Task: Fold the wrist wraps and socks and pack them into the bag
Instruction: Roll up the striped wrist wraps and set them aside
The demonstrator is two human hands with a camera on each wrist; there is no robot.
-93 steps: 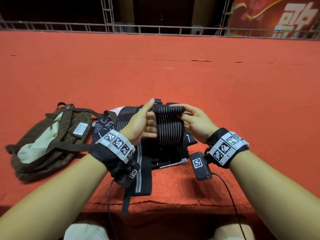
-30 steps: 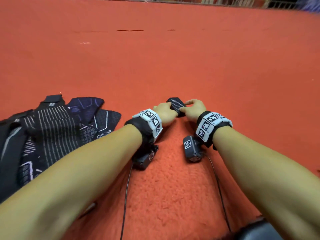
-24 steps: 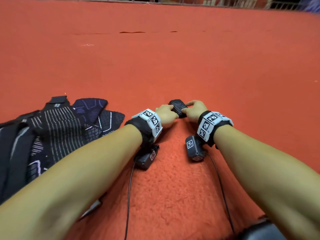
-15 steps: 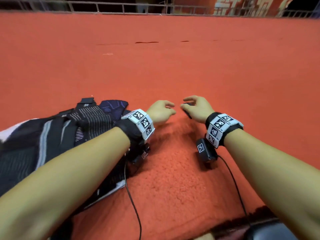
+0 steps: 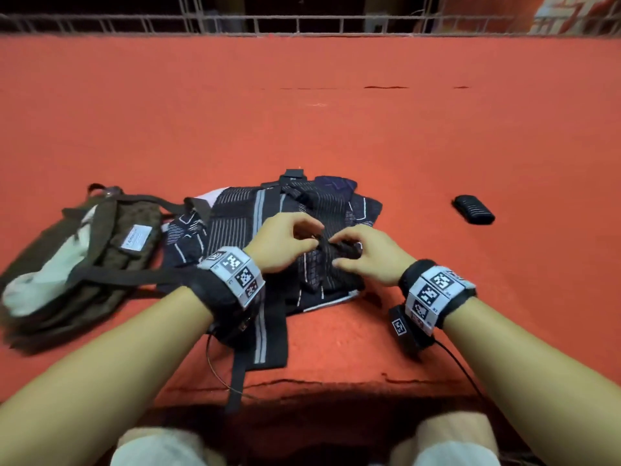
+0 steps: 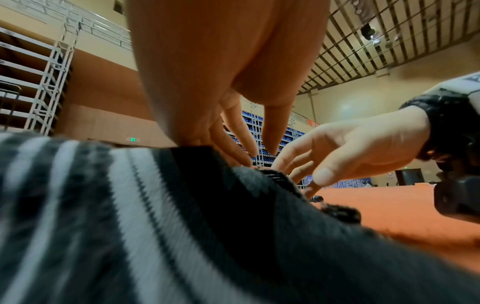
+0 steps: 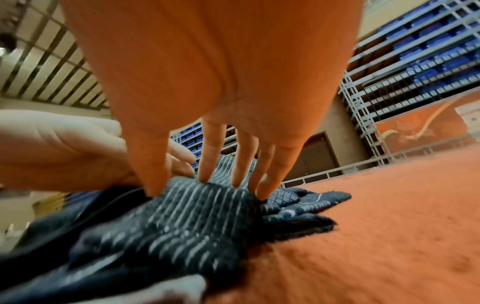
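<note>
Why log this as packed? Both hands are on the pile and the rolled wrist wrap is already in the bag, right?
Not quite. Both hands, left hand and right hand, are on the pile, but the rolled wrist wrap is not in the bag. The head view shows it lying on the red carpet off to the right, apart from the pile.

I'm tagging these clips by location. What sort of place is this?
Probably an indoor sports hall or arena. Tiered rows of blue seats rise behind a metal railing, a high grid ceiling spans overhead, and the person works on a wide red carpeted platform.
</note>
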